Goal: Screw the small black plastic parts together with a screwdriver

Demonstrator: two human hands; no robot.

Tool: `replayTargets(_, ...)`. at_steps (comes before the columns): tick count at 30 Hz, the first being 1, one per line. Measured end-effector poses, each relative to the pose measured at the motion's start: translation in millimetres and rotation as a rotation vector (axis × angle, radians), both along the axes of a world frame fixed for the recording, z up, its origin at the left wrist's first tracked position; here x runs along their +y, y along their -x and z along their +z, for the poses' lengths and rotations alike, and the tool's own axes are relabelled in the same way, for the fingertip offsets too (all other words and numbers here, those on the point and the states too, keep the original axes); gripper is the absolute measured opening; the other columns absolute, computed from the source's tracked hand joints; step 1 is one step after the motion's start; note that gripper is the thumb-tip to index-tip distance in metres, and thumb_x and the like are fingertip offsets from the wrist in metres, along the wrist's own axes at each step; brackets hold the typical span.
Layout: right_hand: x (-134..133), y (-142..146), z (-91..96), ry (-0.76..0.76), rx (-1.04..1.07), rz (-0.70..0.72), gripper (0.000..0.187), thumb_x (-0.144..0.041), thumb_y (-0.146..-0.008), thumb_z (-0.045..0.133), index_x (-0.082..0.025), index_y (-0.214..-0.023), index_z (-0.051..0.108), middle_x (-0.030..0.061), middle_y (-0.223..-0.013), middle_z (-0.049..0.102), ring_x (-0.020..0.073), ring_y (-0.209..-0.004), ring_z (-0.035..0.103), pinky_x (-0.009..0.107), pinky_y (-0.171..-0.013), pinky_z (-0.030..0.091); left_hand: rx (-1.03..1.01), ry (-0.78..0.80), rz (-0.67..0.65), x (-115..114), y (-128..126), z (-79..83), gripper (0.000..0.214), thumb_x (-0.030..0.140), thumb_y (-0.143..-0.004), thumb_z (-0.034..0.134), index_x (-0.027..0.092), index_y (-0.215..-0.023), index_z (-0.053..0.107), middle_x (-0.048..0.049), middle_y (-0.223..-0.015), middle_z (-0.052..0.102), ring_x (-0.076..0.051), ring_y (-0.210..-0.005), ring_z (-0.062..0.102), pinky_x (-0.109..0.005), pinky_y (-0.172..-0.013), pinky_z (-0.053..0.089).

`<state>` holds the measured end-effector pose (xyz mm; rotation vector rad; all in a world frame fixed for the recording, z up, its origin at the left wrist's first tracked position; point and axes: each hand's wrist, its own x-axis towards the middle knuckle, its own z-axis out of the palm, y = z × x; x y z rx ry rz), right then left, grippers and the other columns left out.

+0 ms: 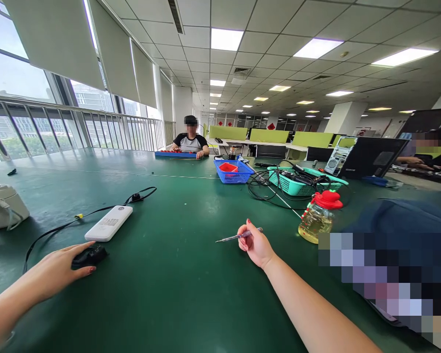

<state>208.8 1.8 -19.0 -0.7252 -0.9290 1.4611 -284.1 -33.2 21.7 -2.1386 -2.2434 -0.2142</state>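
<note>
My right hand (255, 245) is closed round a thin silver tool like a small screwdriver (235, 237), its tip pointing left above the green table (176, 284). My left hand (59, 269) rests on the table at the lower left, fingers wrapped over a small black device (91, 255) with a black cable (55, 226) running from it. A white power bank (109, 223) lies just beyond that hand.
A bottle of yellow liquid with a red cap (318, 218) stands right of my right hand. Farther back sit a blue basket (233, 171), a teal basket with cables (301, 181) and a computer case (363, 157). A person (190, 142) sits at the far end. A beige bag (2, 206) lies at left.
</note>
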Motion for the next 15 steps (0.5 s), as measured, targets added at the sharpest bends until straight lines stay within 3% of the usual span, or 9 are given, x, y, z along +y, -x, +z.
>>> replayTargets(10, 0, 0, 0.3, 0.004, 0.003, 0.0, 0.046, -0.059, -0.074, 0.069, -0.016, -0.058, 0.064, -0.0027, -0.043, 0.046, 0.0068, -0.037, 0.036, 0.023, -0.039, 0.023, 0.02, 0.052, 0.058, 9, 7, -9.9, 0.055, 0.032, -0.08, 0.039, 0.014, -0.128, 0.059, -0.0153, -0.127, 0.062, -0.032, -0.108, 0.062, -0.039, -0.089, 0.046)
replayTargets(15, 0, 0, -0.2, 0.0, -0.006, 0.001, 0.046, -0.059, -0.076, 0.067, -0.017, -0.059, 0.063, -0.0027, -0.043, 0.046, 0.0072, -0.037, 0.036, 0.023, -0.039, 0.024, 0.028, 0.045, 0.085, 8, 12, -6.2, 0.056, 0.03, -0.081, 0.037, 0.017, -0.132, 0.055, -0.0153, -0.124, 0.062, -0.029, -0.097, 0.065, -0.036, -0.082, 0.048)
